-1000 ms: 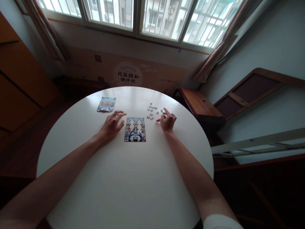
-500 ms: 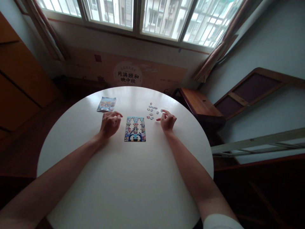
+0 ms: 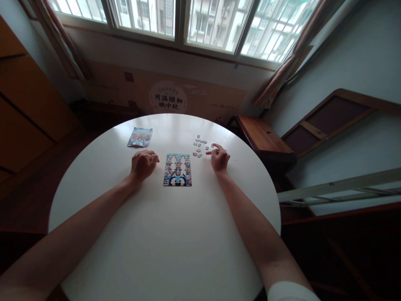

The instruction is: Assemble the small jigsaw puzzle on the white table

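A small colourful jigsaw puzzle (image 3: 177, 169) lies flat on the round white table (image 3: 163, 234), with a blue cartoon face at its near end. My left hand (image 3: 143, 163) rests on the table just left of it, fingers curled into a loose fist with nothing seen in them. Right of the puzzle, my right hand (image 3: 219, 158) has its fingers curled and the forefinger pointing left toward several loose puzzle pieces (image 3: 200, 146) scattered beyond it. The fingertip is close to the nearest pieces.
A printed picture card or packet (image 3: 140, 136) lies at the table's far left. Beyond the table are a cardboard box with Chinese characters (image 3: 166, 100), a wooden bench (image 3: 260, 138), a window and curtains. A wooden cabinet (image 3: 28, 104) stands on the left.
My left hand has drawn back from the puzzle's edge and its spread fingers have curled into a fist. My right hand shifted slightly, its forefinger still near the loose pieces.
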The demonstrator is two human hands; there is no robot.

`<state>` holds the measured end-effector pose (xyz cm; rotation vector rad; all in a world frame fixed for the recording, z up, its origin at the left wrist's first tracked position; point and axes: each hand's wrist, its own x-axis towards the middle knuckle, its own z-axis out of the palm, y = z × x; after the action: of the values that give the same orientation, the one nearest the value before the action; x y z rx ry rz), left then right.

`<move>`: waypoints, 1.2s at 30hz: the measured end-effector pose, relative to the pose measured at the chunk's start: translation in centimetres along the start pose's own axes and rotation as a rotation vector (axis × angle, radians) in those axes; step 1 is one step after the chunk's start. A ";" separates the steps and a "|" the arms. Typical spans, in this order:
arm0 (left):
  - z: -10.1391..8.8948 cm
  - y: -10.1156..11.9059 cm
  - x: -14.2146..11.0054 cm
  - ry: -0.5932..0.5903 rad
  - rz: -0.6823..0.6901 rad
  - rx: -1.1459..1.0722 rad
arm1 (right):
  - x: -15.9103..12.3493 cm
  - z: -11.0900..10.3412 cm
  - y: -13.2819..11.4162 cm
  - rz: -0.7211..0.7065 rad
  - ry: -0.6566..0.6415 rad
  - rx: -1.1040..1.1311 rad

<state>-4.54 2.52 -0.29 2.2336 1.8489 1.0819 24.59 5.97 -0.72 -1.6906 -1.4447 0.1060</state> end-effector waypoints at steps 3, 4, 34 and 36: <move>0.0 0.1 -0.1 0.048 -0.039 -0.016 | 0.2 0.1 0.3 0.007 0.012 -0.017; -0.1 0.2 -0.1 0.055 -0.050 -0.012 | 0.2 0.2 0.4 0.006 0.012 -0.025; 0.1 0.5 0.2 0.057 -0.097 0.022 | 0.2 0.2 1.5 0.224 -0.035 0.248; 0.2 0.4 0.2 0.024 -0.132 0.027 | 0.1 0.2 1.6 0.228 -0.034 0.217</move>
<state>-4.06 2.62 -0.12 2.0873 1.9996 1.0716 25.71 6.25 -1.80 -1.6731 -1.2129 0.4046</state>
